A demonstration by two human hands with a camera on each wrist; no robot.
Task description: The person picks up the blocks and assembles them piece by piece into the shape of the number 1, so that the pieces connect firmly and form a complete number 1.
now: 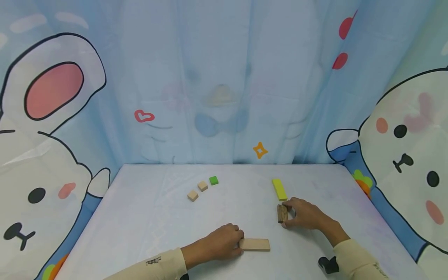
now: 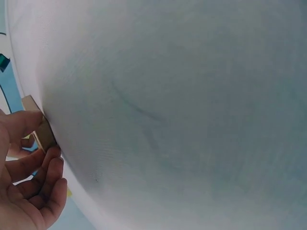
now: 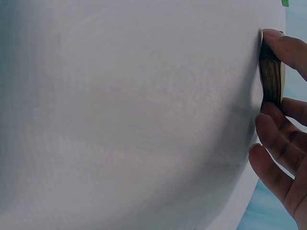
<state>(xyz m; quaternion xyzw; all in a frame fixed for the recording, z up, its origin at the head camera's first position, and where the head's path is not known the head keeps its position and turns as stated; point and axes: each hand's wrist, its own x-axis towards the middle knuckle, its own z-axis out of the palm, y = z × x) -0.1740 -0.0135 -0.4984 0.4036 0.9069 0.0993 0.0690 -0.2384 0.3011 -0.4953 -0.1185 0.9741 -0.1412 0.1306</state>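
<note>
At the front of the table my left hand (image 1: pixel 225 242) pinches the near-left end of a flat, pale wooden block (image 1: pixel 257 244) lying on the white cloth. The left wrist view shows thumb and fingers on opposite edges of this pale block (image 2: pixel 45 135). Farther right, my right hand (image 1: pixel 306 214) holds a short dark-brown wooden block (image 1: pixel 280 214) between thumb and forefinger. Its streaked grain shows on the brown block (image 3: pixel 272 76) in the right wrist view. Just beyond it lies a flat yellow block (image 1: pixel 279 189), close to the right fingertips.
Farther back, left of the middle, sit two small pale wooden cubes (image 1: pixel 193 195) and a small green block (image 1: pixel 214 180) in a slanting row. A white cloth covers the table (image 1: pixel 147 217). Behind it hangs a light-blue printed curtain (image 1: pixel 217 50).
</note>
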